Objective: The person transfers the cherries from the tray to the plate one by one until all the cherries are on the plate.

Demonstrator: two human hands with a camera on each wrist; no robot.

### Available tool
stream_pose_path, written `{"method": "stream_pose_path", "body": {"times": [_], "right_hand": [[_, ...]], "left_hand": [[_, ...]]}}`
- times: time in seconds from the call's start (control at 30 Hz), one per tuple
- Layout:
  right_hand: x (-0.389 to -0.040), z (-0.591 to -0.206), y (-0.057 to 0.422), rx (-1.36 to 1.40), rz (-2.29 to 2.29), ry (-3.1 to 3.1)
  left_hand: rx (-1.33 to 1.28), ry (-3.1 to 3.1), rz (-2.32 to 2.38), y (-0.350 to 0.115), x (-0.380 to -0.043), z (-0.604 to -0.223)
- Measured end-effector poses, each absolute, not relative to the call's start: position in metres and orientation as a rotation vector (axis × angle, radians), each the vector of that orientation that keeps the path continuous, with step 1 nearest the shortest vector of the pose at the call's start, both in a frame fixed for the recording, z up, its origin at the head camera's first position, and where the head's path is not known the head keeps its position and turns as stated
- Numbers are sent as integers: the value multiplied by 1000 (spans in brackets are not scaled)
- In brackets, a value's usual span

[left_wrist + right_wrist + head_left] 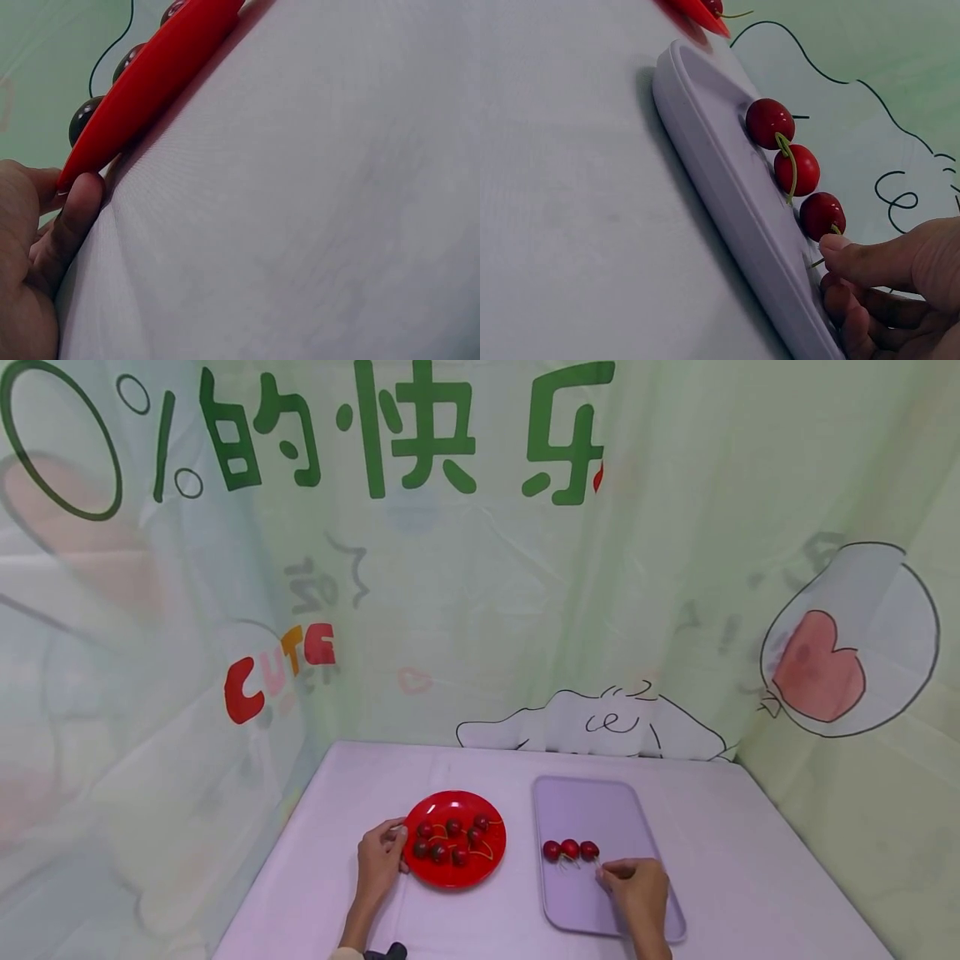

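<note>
under your work is the table (465, 931), covered in a pale cloth. on its right side you have the lilac tray (585, 810), its long axis running away from you, with the far end leaning a little to the left. the red plate (450, 883) sits to the left of the tray, with a strip of cloth between them, so the two are near but apart.

your left hand (381, 852) is at the plate's left rim, gripping it with one digit above and another below. that puts the plate between your left hand and the tray. your right hand (637, 885) is over the right side of the tray, and it is clearly the nearer hand to everything lying there.

a loose cluster of cherries (439, 853) lies on the plate, well to the left of your right hand. on the tray, three cherries make a short row, set crosswise to the tray's long axis and starting beside its left edge. the relation that counts most, i judge, is at the right end of this row: the end cherry (590, 851) lies just left of your right fingertips and slightly farther from you. its stem (835, 229) runs to your right thumb, which seems to pinch it against a finger; the thumb hides the exact contact.
</note>
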State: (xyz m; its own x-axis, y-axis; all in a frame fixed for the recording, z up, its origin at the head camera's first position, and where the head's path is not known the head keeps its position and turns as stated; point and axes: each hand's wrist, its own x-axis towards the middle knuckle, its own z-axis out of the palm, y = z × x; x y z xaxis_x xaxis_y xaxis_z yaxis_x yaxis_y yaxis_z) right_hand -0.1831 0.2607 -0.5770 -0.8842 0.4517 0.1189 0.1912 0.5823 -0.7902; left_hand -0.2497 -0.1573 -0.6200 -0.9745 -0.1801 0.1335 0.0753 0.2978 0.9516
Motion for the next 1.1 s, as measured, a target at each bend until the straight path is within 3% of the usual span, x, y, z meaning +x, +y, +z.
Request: {"method": "stream_pose_path", "body": {"times": [0.47,1.1], "right_hand": [[-178,-559,250,-637,1238,-2462],[-182,-575,258,-602,1450,-2263]], "left_hand": [[117,-2346,-1733,-155,-250,-614],[125,-2335,-1736,-155,-247,-615]]}}
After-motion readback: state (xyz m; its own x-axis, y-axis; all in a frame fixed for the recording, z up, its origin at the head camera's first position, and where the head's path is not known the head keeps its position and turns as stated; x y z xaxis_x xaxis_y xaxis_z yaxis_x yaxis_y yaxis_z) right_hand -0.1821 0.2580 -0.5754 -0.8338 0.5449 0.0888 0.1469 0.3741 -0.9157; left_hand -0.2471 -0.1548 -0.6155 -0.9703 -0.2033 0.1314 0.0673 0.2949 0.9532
